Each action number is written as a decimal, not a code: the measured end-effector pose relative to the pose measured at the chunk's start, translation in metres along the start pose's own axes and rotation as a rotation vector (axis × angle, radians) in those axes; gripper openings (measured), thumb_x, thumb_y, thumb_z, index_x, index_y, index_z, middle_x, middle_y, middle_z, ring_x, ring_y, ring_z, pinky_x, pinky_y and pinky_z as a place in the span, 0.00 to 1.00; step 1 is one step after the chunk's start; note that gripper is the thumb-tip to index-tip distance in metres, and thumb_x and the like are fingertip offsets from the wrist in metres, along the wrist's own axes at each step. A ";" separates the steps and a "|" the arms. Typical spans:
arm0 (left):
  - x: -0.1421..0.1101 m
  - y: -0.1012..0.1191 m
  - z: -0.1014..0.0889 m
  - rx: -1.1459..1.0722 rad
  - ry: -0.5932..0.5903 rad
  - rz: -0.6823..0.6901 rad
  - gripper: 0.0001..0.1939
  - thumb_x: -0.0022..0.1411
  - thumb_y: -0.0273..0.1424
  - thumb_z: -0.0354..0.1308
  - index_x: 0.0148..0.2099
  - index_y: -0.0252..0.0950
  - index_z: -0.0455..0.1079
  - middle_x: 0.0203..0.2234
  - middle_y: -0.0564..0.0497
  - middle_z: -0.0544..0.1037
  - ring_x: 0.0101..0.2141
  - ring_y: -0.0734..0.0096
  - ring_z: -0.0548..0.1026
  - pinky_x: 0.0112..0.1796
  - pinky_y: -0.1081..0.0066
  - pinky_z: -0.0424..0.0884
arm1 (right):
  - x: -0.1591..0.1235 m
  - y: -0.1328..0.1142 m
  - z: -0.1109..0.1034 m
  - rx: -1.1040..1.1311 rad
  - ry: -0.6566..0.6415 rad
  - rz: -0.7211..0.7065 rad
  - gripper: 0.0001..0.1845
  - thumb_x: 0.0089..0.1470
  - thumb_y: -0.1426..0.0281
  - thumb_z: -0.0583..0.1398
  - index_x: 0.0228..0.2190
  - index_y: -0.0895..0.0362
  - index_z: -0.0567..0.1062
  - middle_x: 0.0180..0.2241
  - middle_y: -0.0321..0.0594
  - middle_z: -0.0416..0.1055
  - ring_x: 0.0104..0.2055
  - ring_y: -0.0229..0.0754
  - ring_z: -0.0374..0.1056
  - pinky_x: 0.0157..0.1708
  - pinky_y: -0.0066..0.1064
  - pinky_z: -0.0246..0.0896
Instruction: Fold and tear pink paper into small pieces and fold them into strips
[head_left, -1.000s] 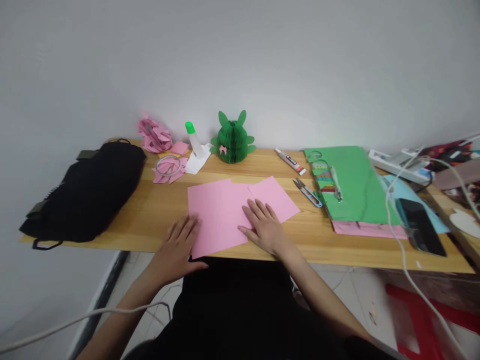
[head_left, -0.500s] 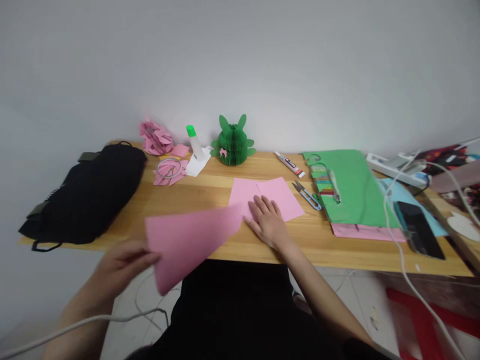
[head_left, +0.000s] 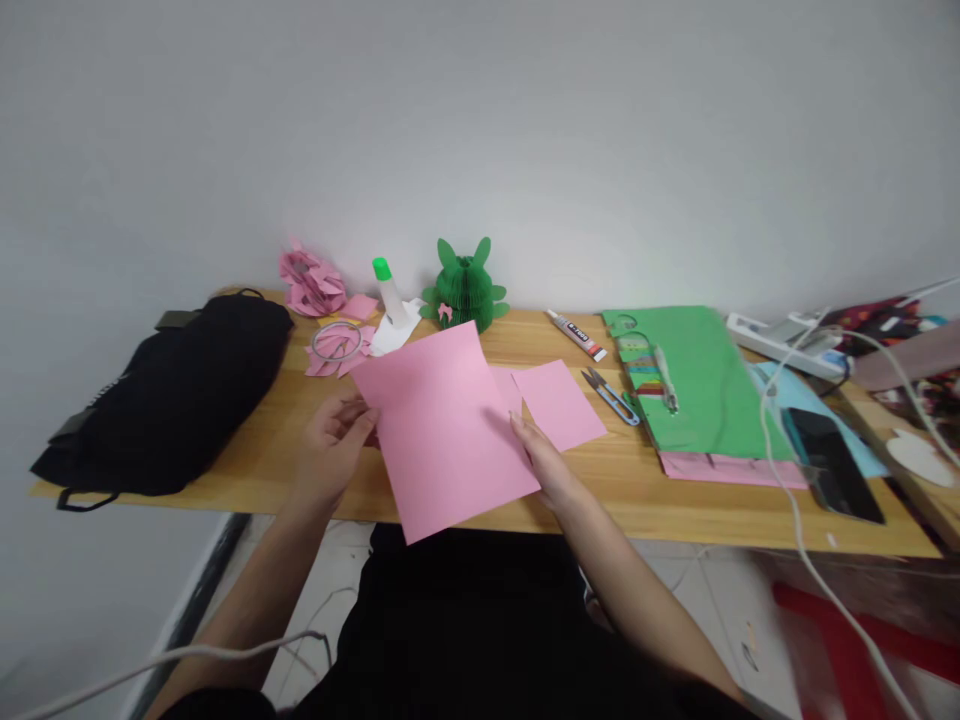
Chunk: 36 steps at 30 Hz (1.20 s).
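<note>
left hand [head_left: 334, 440]: fingers closed on the left edge of a large pink sheet [head_left: 442, 430], which is raised and tilted over the front of the desk [head_left: 285, 450]. right hand [head_left: 544, 460]: at the sheet's right edge, fingers partly hidden behind it; grip cannot be told. smaller pink sheet [head_left: 562, 400]: flat on the desk, just right of the large one. snips [head_left: 611, 393], glue tube [head_left: 576, 334]: right of it. green folder [head_left: 697, 385]: further right. green paper ornament [head_left: 465, 285]: at the back. black bag [head_left: 165, 395]: far left.
</note>
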<state>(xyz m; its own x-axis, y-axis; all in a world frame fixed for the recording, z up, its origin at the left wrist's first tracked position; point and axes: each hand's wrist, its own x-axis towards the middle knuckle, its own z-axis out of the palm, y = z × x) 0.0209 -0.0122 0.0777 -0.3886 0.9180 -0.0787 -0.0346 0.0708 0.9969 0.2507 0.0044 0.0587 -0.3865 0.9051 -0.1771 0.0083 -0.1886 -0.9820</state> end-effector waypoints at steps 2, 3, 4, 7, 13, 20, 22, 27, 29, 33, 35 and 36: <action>-0.003 0.002 0.001 0.071 -0.198 0.099 0.11 0.47 0.31 0.63 0.35 0.36 0.72 0.40 0.45 0.79 0.39 0.61 0.77 0.36 0.64 0.75 | -0.003 0.001 -0.005 0.005 0.009 0.031 0.31 0.56 0.48 0.51 0.49 0.59 0.71 0.40 0.49 0.77 0.38 0.47 0.74 0.41 0.39 0.68; -0.003 0.003 0.000 0.111 -0.337 0.149 0.08 0.48 0.32 0.62 0.33 0.37 0.73 0.47 0.43 0.77 0.47 0.55 0.75 0.43 0.58 0.73 | -0.004 0.002 -0.008 0.000 0.003 0.044 0.28 0.55 0.51 0.53 0.47 0.59 0.72 0.37 0.48 0.77 0.36 0.46 0.74 0.38 0.38 0.68; -0.003 0.004 -0.001 0.140 -0.481 0.185 0.06 0.48 0.32 0.60 0.31 0.37 0.74 0.52 0.43 0.73 0.53 0.51 0.70 0.49 0.54 0.69 | -0.005 0.001 -0.010 -0.010 -0.011 0.054 0.25 0.54 0.53 0.55 0.44 0.59 0.74 0.35 0.46 0.77 0.33 0.45 0.73 0.35 0.36 0.67; -0.002 0.005 0.001 0.107 -0.776 0.195 0.09 0.51 0.34 0.56 0.23 0.38 0.73 0.56 0.45 0.71 0.58 0.48 0.64 0.56 0.47 0.61 | -0.005 -0.003 -0.015 -0.055 -0.097 0.058 0.16 0.49 0.58 0.60 0.33 0.58 0.76 0.27 0.38 0.74 0.28 0.40 0.69 0.29 0.31 0.63; 0.000 0.011 0.024 0.029 -0.954 -0.017 0.25 0.49 0.26 0.60 0.52 0.41 0.68 0.57 0.47 0.69 0.59 0.56 0.65 0.56 0.55 0.60 | 0.004 -0.020 -0.016 -0.134 -0.209 0.006 0.07 0.48 0.67 0.61 0.26 0.58 0.76 0.23 0.32 0.69 0.25 0.33 0.61 0.26 0.24 0.56; 0.003 0.013 0.042 0.250 -0.939 -0.123 0.40 0.43 0.29 0.68 0.59 0.35 0.62 0.55 0.43 0.71 0.55 0.52 0.69 0.51 0.60 0.68 | 0.013 -0.030 -0.024 -0.091 -0.098 -0.026 0.12 0.46 0.63 0.64 0.31 0.59 0.77 0.25 0.35 0.72 0.25 0.35 0.65 0.25 0.25 0.59; 0.002 0.009 0.048 0.193 -0.863 -0.181 0.36 0.44 0.34 0.68 0.56 0.35 0.64 0.49 0.42 0.76 0.48 0.52 0.74 0.44 0.59 0.73 | 0.012 -0.032 -0.030 -0.047 0.049 -0.049 0.19 0.50 0.56 0.60 0.34 0.59 0.76 0.26 0.38 0.73 0.26 0.35 0.66 0.26 0.25 0.60; -0.002 0.007 0.070 0.048 -0.406 -0.134 0.32 0.42 0.37 0.70 0.49 0.33 0.65 0.45 0.40 0.75 0.45 0.52 0.75 0.41 0.60 0.74 | 0.005 -0.036 -0.030 0.022 0.243 -0.127 0.28 0.51 0.46 0.55 0.34 0.58 0.75 0.30 0.42 0.73 0.30 0.39 0.68 0.28 0.30 0.64; -0.006 0.009 0.080 0.080 -0.291 -0.053 0.33 0.41 0.37 0.70 0.49 0.34 0.64 0.46 0.42 0.74 0.46 0.53 0.74 0.44 0.59 0.72 | 0.001 -0.036 -0.020 0.002 0.254 -0.158 0.21 0.46 0.51 0.63 0.32 0.57 0.75 0.29 0.39 0.73 0.30 0.39 0.67 0.29 0.29 0.63; -0.016 0.012 0.091 0.112 -0.226 0.082 0.35 0.44 0.37 0.68 0.54 0.38 0.60 0.52 0.43 0.71 0.51 0.55 0.71 0.49 0.59 0.69 | -0.004 -0.038 -0.005 -0.031 0.353 -0.193 0.16 0.48 0.57 0.63 0.26 0.58 0.73 0.24 0.36 0.68 0.26 0.37 0.61 0.26 0.28 0.58; -0.019 0.014 0.089 0.016 -0.311 0.027 0.35 0.47 0.38 0.67 0.56 0.38 0.59 0.52 0.43 0.71 0.51 0.56 0.71 0.48 0.60 0.70 | -0.007 -0.040 -0.005 -0.028 0.361 -0.187 0.17 0.48 0.57 0.62 0.24 0.59 0.72 0.22 0.35 0.66 0.24 0.35 0.59 0.24 0.27 0.55; -0.019 0.016 0.086 -0.058 -0.374 -0.029 0.33 0.49 0.39 0.65 0.56 0.38 0.60 0.51 0.43 0.72 0.50 0.56 0.73 0.47 0.61 0.71 | -0.008 -0.041 -0.006 -0.024 0.356 -0.182 0.17 0.48 0.57 0.62 0.23 0.59 0.71 0.21 0.34 0.65 0.23 0.35 0.58 0.23 0.27 0.54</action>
<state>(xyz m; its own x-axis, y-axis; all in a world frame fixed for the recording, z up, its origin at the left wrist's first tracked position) 0.1068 0.0045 0.0952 -0.0241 0.9957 -0.0890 -0.0964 0.0863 0.9916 0.2592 0.0069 0.1002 -0.0404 0.9992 -0.0079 -0.0075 -0.0082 -0.9999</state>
